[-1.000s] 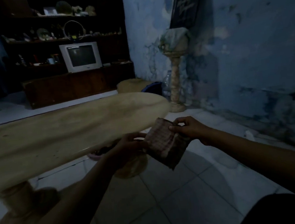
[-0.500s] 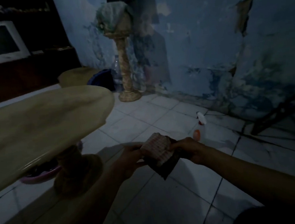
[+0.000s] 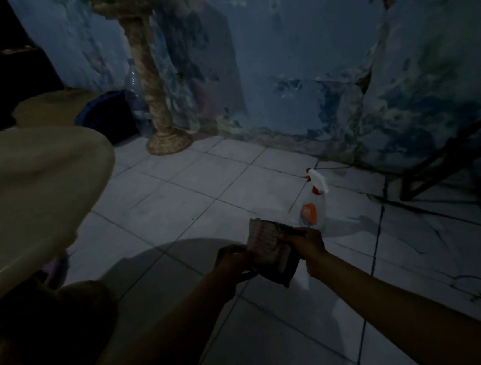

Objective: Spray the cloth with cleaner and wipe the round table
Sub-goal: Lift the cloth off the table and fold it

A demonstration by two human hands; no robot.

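A folded checked cloth (image 3: pixel 265 247) hangs between my two hands above the tiled floor. My left hand (image 3: pixel 230 257) pinches its left edge and my right hand (image 3: pixel 305 243) grips its upper right edge. Just beyond my right hand a clear spray bottle (image 3: pixel 314 205) with a white trigger head and an orange label stands upright on the floor. The round table (image 3: pixel 31 200), pale and beige, fills the left side; only its right part shows, with its pedestal dark beneath it.
A carved pillar stand (image 3: pixel 155 102) rises at the blue peeling wall, with a plastic water bottle (image 3: pixel 136 104) and a dark blue tub (image 3: pixel 105 115) beside it. A dark slanted frame (image 3: pixel 449 152) leans at the right. White floor tiles (image 3: pixel 204 185) lie between the table and the wall.
My view has swung right and down: the shelf and television left the frame, and the spray bottle came into sight and closer. Both hands kept hold of the cloth.
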